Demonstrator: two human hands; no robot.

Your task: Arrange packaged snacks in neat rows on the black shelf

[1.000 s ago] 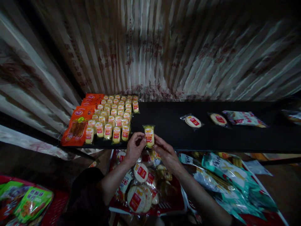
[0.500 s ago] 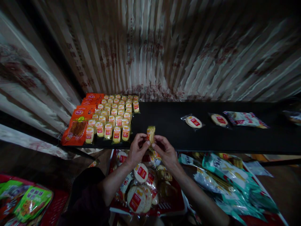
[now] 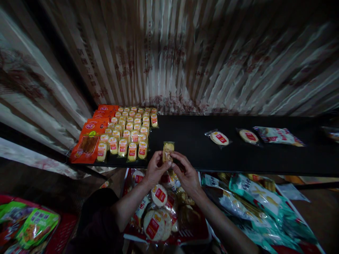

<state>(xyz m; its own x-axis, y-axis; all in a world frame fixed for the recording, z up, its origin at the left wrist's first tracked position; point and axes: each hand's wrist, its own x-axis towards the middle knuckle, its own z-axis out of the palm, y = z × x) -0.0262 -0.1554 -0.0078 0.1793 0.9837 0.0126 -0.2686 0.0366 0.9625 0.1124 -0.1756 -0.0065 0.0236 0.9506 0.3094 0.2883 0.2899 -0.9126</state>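
Note:
Between my fingertips, just above the front edge of the black shelf (image 3: 182, 139), is a small wrapped snack cake (image 3: 168, 148) in clear film, its plain side facing me. My left hand (image 3: 156, 165) pinches it from the left and low down. My right hand (image 3: 185, 171) grips it from the right, fingers across its front. Left of my hands, rows of similar wrapped snack cakes (image 3: 123, 147) with red and white labels stand on the shelf. Below my forearms sits a red basket (image 3: 194, 238) with round wrapped crackers (image 3: 153, 225).
Orange snack packets (image 3: 88, 141) line the shelf's left end. Farther right lie two round wrapped crackers (image 3: 219, 137) and a striped packet (image 3: 278, 135). Teal snack bags (image 3: 259, 194) fill a container at lower right. A red basket (image 3: 62, 229) with green packets stands at lower left. A curtain (image 3: 169, 56) hangs behind.
The snack cake has turned in my fingers: its red label showed before, and its plain side faces me now. Both hands stay in nearly the same place.

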